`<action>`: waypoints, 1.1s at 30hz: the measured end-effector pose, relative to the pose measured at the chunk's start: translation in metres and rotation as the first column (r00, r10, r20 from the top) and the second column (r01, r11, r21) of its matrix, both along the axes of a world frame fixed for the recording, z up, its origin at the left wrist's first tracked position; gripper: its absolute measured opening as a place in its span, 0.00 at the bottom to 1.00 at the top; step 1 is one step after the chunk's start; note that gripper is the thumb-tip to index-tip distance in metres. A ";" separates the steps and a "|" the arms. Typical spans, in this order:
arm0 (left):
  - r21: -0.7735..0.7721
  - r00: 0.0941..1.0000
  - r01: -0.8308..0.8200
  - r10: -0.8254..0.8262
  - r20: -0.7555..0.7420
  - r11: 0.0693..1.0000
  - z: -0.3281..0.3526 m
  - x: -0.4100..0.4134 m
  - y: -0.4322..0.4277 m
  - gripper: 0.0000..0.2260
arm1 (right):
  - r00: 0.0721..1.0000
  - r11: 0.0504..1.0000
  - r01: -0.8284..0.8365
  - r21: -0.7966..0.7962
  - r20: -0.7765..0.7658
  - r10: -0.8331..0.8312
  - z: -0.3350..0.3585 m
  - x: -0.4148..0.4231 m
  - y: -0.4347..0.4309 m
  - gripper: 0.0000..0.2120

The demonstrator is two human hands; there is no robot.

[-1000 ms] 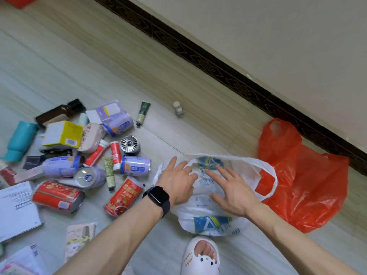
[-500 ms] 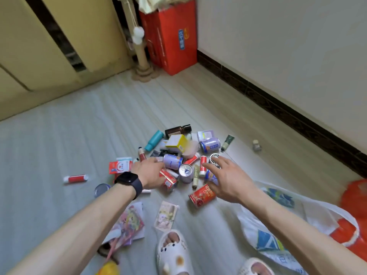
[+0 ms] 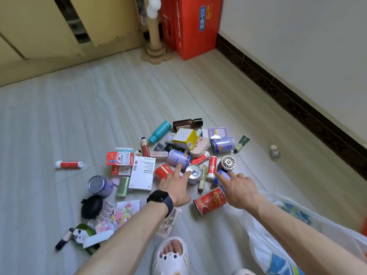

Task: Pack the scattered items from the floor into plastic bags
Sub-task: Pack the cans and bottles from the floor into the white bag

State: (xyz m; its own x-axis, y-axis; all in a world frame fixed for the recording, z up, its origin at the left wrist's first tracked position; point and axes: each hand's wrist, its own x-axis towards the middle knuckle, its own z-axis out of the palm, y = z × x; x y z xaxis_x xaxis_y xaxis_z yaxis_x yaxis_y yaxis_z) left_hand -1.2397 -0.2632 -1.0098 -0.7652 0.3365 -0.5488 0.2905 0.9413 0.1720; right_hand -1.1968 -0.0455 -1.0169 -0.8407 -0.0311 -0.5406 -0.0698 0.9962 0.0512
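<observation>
1. While both hands hang over the pile with nothing in either, the step in hand is judged to be the 1st pick. No item is lifted, and the scattered goods all lie on the floor [image 3: 99, 116].
2. Left hand [image 3: 175, 188], with a black smartwatch [image 3: 159, 198] on the wrist: fingers loose and apart, index stretched out between a red can [image 3: 163, 171] and the silver-topped can [image 3: 193, 174]. It grips nothing.
3. Right hand [image 3: 238, 188]: likewise slack and empty. Its index tip is on or just above a purple can [image 3: 223, 175] that lies half under the small round fan [image 3: 228, 162]. Contact cannot be confirmed.
4. White plastic bag [image 3: 278, 225]: it lies flat on the floor at the right, beside the right forearm. Its mouth is not visible.
5. Next move, as judged: each hand must close round 1 can. These lie on their sides and may roll. The load then goes right to the bag, whose mouth will need 1 hand to hold it open.
6. Count:
   - red cans: 2
   - purple cans: probably 5, since 1 is largely hidden
   - red-and-white tubes [image 3: 69, 164]: 3
   - green tubes [image 3: 241, 140]: 2
   - teal bottle [image 3: 159, 132]: 1
   - brown bottle [image 3: 187, 124]: 1
   - yellow box [image 3: 185, 137]: 1
   - fan: 1
</observation>
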 end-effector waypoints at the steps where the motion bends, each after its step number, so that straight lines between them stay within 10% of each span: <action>1: -0.003 1.000 0.018 -0.018 -0.003 1.000 -0.009 -0.005 0.006 0.38 | 1.000 1.000 0.014 0.011 0.013 -0.014 -0.014 -0.007 0.002 0.37; 16: 0.005 0.976 0.173 -0.171 -0.137 0.985 -0.058 -0.043 0.031 0.27 | 0.948 0.909 0.295 -0.293 -0.032 -0.318 -0.055 -0.003 0.037 0.36; 26: 0.380 0.956 0.261 -0.185 -0.226 0.887 0.051 0.000 0.092 0.31 | 0.372 0.287 0.640 -0.712 -0.039 -0.927 0.061 0.129 0.087 0.23; 33: 0.304 0.813 0.582 -0.529 -0.243 0.754 0.035 0.072 0.211 0.25 | 0.287 0.302 0.781 -0.548 -0.114 -0.951 0.036 0.200 0.135 0.25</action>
State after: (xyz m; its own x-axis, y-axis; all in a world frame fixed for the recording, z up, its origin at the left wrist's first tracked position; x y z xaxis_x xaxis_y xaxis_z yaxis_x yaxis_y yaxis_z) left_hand -1.1675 -0.0518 -0.9744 -0.4387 0.8720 -0.2171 0.7880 0.4894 0.3736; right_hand -0.9969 0.0892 -0.9808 -0.5659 0.7534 -0.3350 0.7860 0.3703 -0.4950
